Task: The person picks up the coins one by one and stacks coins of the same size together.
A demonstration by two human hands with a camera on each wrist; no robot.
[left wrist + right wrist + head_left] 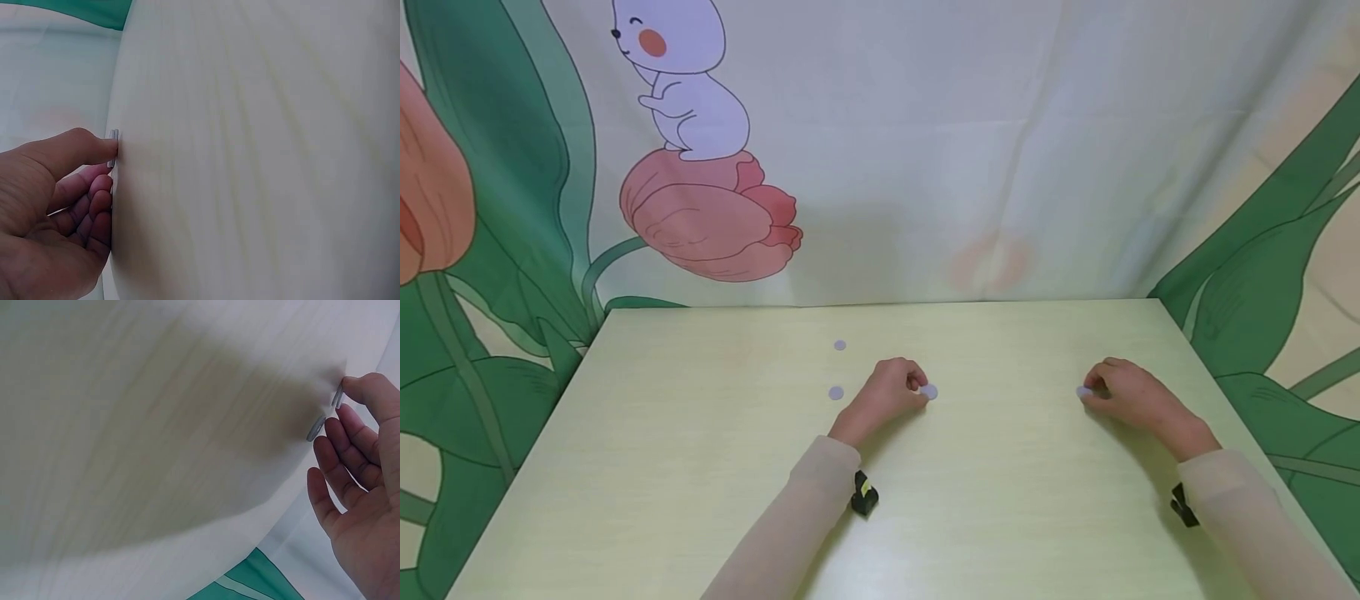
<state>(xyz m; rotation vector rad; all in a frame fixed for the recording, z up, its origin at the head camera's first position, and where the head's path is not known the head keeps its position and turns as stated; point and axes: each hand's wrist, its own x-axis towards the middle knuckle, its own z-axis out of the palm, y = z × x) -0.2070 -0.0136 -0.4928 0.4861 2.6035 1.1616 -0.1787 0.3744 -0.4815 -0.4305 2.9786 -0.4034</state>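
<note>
While a person in beige sleeves [790, 521] leaned both forearms over a pale, wood-grained desk [685, 467], each hand pinched a small lilac disc. The left hand [883, 398] was near the middle of the desk's width, closer to the far edge than to the bottom of the view; its thumb and index finger were clamped on the left disc [930, 392], and the left wrist view showed its other fingers curled toward the palm. The right hand [1131, 398] was toward the desk's right edge, its thumb and index finger clamped on the right disc [1082, 391], with the remaining fingers bent and slightly apart in the right wrist view. That view also showed another disc [316, 428] on the desk, just beside these fingers. Well apart from the right hand, two loose discs lay left of the left hand: the upper disc [840, 345] near the far edge, and the lower disc [836, 392] nearer the left wrist. Behind the far edge hung a printed cloth [880, 167] with a white animal [700, 112] sitting on a pink tulip [700, 221].
</note>
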